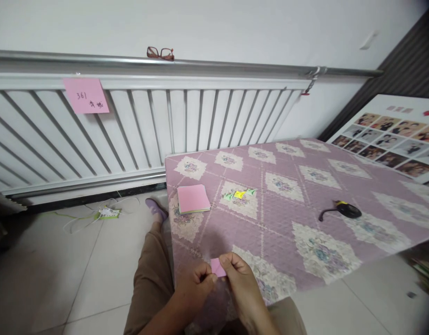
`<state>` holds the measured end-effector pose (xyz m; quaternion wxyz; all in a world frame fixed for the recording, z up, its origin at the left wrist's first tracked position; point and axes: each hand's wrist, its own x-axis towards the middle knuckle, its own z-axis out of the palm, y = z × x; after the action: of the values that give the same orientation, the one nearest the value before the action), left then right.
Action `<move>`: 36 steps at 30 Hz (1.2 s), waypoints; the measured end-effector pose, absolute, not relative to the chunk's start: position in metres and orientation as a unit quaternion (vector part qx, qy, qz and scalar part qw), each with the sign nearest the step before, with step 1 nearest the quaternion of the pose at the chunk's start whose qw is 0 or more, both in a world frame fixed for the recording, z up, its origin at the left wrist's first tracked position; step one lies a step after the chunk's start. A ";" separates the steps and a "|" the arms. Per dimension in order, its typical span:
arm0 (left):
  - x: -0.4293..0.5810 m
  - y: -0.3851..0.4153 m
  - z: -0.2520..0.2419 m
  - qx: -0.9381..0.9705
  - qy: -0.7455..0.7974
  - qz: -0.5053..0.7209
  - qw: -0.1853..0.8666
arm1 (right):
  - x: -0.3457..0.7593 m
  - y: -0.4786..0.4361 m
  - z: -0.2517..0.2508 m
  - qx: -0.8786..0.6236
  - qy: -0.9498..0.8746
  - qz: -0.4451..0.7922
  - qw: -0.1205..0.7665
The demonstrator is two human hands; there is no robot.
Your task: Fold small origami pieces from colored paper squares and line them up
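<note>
Both my hands meet low in the view over the near corner of a purple quilted bed cover [298,218]. My left hand [195,284] and my right hand [240,279] each pinch a small pink paper square [217,267] between fingertips and thumb. A stack of pink paper squares [193,198] lies on the cover further from me, to the left. Small folded green and yellow paper pieces [239,194] lie just right of that stack. My leg in brown trousers [151,279] stretches along the bed's left side.
A black tape measure with a strap [345,210] lies on the cover at right. A white slatted radiator cover [130,130] carries a pink note [86,95]; red glasses [160,53] rest on the pipe above. A photo board [388,139] leans at right. Cables [102,213] lie on the tiled floor.
</note>
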<state>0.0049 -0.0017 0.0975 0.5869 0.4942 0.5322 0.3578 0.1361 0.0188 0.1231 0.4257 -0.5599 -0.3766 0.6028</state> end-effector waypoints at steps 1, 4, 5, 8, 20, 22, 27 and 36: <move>0.004 -0.002 0.097 0.490 0.529 0.356 0.594 | 0.136 0.019 0.123 -0.559 -0.379 0.604 0.423; 0.002 -0.001 0.098 0.476 0.508 0.365 0.618 | 0.137 0.019 0.121 -0.567 -0.420 0.588 0.394; 0.001 0.000 0.098 0.470 0.506 0.375 0.618 | 0.137 0.020 0.120 -0.569 -0.437 0.583 0.381; -0.004 0.005 0.099 0.453 0.540 0.388 0.594 | 0.137 0.020 0.116 -0.567 -0.467 0.582 0.350; -0.017 -0.002 0.067 0.475 0.575 0.348 0.568 | 0.136 0.005 0.083 -0.579 -0.519 0.542 0.318; -0.020 -0.003 0.061 0.520 0.569 0.335 0.542 | 0.137 0.003 0.074 -0.584 -0.539 0.516 0.319; -0.027 -0.003 0.056 0.674 0.581 0.208 0.406 | 0.138 0.001 0.053 -0.581 -0.628 0.425 0.297; -0.030 0.003 0.060 0.759 0.583 0.044 0.286 | 0.138 0.001 0.042 -0.556 -0.758 0.281 0.196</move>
<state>-0.0296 0.0035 0.0604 0.2856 0.7595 0.5828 0.0442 0.1381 0.0008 0.0416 0.1958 -0.5556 -0.7576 0.2811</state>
